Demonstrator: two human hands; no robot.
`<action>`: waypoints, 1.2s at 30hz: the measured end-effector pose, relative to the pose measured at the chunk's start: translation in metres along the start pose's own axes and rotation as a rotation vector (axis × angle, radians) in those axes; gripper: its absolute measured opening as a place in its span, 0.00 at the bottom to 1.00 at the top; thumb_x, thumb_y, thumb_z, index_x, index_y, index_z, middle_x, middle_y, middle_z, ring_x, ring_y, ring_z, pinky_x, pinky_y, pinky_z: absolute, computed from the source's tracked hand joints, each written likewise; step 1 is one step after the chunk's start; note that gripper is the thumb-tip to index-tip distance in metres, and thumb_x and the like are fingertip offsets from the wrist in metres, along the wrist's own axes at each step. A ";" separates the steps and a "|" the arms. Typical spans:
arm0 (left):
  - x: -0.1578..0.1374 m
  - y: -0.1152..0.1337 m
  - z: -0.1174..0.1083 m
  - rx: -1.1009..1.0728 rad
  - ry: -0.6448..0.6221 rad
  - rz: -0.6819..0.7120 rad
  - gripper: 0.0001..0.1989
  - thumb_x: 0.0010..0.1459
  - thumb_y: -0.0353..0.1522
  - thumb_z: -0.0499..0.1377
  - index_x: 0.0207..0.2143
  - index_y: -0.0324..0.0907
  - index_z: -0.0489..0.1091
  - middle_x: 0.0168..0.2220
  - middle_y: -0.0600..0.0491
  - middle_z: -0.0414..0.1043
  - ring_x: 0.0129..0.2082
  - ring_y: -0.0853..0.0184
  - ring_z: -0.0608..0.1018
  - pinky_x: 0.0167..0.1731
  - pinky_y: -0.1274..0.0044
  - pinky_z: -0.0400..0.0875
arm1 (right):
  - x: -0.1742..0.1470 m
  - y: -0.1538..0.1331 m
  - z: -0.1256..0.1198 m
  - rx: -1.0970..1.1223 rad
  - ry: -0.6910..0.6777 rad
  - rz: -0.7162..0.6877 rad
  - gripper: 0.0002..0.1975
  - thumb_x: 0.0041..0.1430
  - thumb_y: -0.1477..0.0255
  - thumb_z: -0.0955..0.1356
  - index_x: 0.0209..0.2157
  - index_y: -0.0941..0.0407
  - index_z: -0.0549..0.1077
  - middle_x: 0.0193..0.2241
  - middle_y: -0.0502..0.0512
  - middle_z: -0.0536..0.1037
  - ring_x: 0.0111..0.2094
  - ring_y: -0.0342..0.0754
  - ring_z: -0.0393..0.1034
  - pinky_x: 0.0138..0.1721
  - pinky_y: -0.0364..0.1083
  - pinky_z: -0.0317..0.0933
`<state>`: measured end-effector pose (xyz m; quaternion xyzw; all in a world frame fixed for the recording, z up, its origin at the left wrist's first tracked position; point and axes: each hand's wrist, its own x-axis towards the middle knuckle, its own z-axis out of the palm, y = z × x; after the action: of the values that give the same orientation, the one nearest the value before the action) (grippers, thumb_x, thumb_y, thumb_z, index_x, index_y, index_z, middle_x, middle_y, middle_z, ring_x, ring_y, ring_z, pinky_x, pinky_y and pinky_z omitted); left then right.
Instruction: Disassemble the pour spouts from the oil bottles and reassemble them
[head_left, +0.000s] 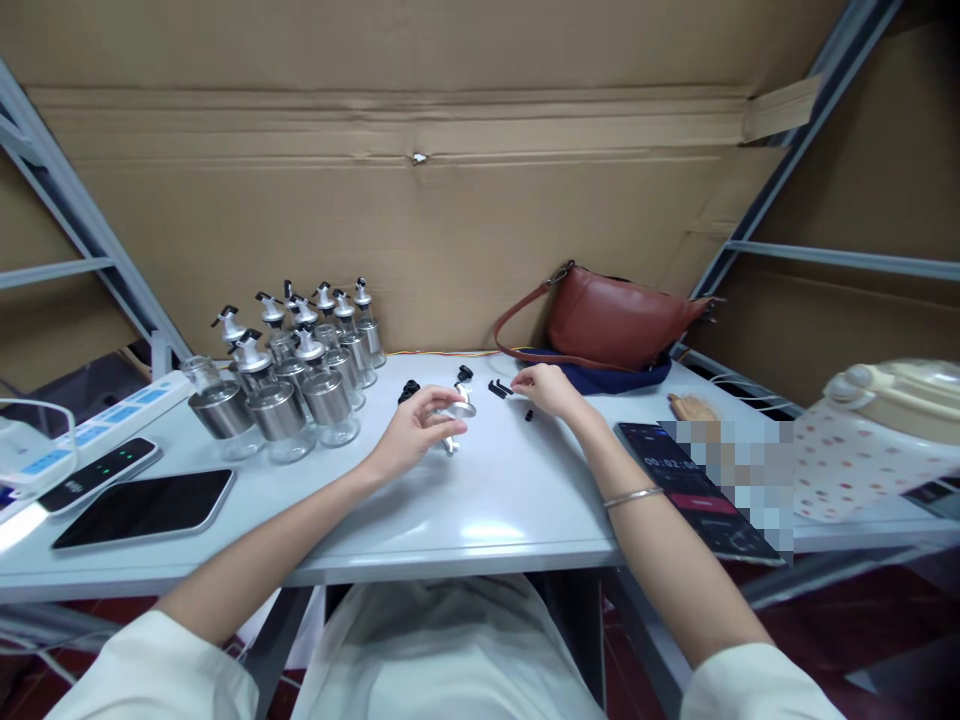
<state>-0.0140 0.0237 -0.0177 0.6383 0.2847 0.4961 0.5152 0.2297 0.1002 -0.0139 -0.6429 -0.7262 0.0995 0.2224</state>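
My left hand (416, 432), above the middle of the table, has its fingers curled around a silver metal bottle-pourer cap (463, 409). Just below it a small pale spout piece (451, 445) lies on the tabletop. To the right, my right hand (547, 388) is closed, its fingertips at the end of small black lever pieces (496, 389); whether it grips one is hard to see. Black stoppers lie behind the left hand, one (409, 390) partly covered by the fingers and another (465, 373) farther back. A tiny black part (529, 415) rests below the right hand.
Several glass oil bottles (281, 410) with steel bands stand at the left, most topped with pourers. A power strip (112, 425), power bank (101, 475) and phone (146, 510) lie nearer. At right are a brown handbag (619, 318), a timer phone (675, 465) and a spotted container (862, 460).
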 end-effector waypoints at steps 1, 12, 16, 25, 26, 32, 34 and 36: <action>0.001 -0.001 0.000 0.015 -0.008 0.005 0.15 0.44 0.30 0.67 0.36 0.40 0.71 0.41 0.50 0.71 0.42 0.67 0.73 0.38 0.77 0.70 | 0.003 0.001 0.005 -0.023 -0.004 0.019 0.07 0.53 0.76 0.67 0.30 0.59 0.80 0.32 0.61 0.81 0.37 0.51 0.74 0.38 0.43 0.61; 0.000 0.001 -0.001 0.167 0.044 0.094 0.11 0.46 0.29 0.65 0.34 0.42 0.73 0.49 0.49 0.64 0.40 0.69 0.74 0.36 0.77 0.70 | 0.010 -0.003 0.010 0.000 0.120 0.164 0.03 0.45 0.79 0.69 0.22 0.59 0.73 0.28 0.63 0.79 0.37 0.54 0.74 0.37 0.46 0.62; -0.003 0.003 -0.002 0.252 0.057 0.142 0.04 0.52 0.31 0.62 0.32 0.41 0.73 0.56 0.48 0.57 0.34 0.73 0.74 0.36 0.75 0.72 | -0.007 -0.023 -0.009 0.275 0.160 -0.019 0.06 0.52 0.70 0.67 0.26 0.57 0.69 0.24 0.52 0.76 0.27 0.44 0.71 0.29 0.41 0.62; -0.002 0.003 -0.005 0.287 0.094 0.296 0.02 0.54 0.31 0.61 0.31 0.42 0.73 0.54 0.48 0.62 0.43 0.67 0.74 0.43 0.72 0.73 | -0.042 -0.069 -0.013 1.043 -0.028 -0.384 0.18 0.39 0.64 0.76 0.20 0.58 0.66 0.22 0.48 0.72 0.19 0.36 0.60 0.21 0.41 0.57; -0.002 0.003 -0.005 0.287 0.092 0.290 0.03 0.54 0.32 0.61 0.31 0.41 0.73 0.54 0.48 0.62 0.42 0.67 0.75 0.43 0.72 0.73 | -0.043 -0.070 -0.013 1.054 -0.043 -0.394 0.18 0.39 0.64 0.76 0.20 0.58 0.66 0.22 0.48 0.72 0.18 0.36 0.60 0.21 0.41 0.57; -0.003 0.006 -0.003 0.288 0.084 0.296 0.03 0.53 0.31 0.62 0.30 0.41 0.73 0.53 0.48 0.64 0.36 0.71 0.75 0.40 0.74 0.71 | -0.046 -0.071 -0.009 0.983 -0.098 -0.398 0.19 0.39 0.61 0.76 0.19 0.59 0.67 0.23 0.50 0.72 0.19 0.37 0.61 0.20 0.41 0.55; -0.003 0.006 -0.003 0.277 0.083 0.311 0.03 0.54 0.31 0.62 0.30 0.41 0.73 0.51 0.47 0.67 0.36 0.70 0.75 0.39 0.75 0.71 | -0.047 -0.073 -0.007 0.957 -0.099 -0.408 0.19 0.40 0.59 0.76 0.19 0.58 0.67 0.23 0.50 0.72 0.20 0.37 0.61 0.20 0.40 0.56; -0.003 0.006 -0.004 0.276 0.083 0.318 0.03 0.54 0.32 0.62 0.30 0.41 0.73 0.50 0.47 0.68 0.38 0.69 0.75 0.39 0.75 0.71 | -0.048 -0.074 -0.006 0.947 -0.076 -0.423 0.20 0.40 0.59 0.75 0.19 0.58 0.67 0.23 0.51 0.72 0.21 0.38 0.61 0.21 0.41 0.57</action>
<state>-0.0192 0.0210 -0.0130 0.7188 0.2667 0.5532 0.3258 0.1698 0.0408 0.0140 -0.3070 -0.7230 0.3934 0.4777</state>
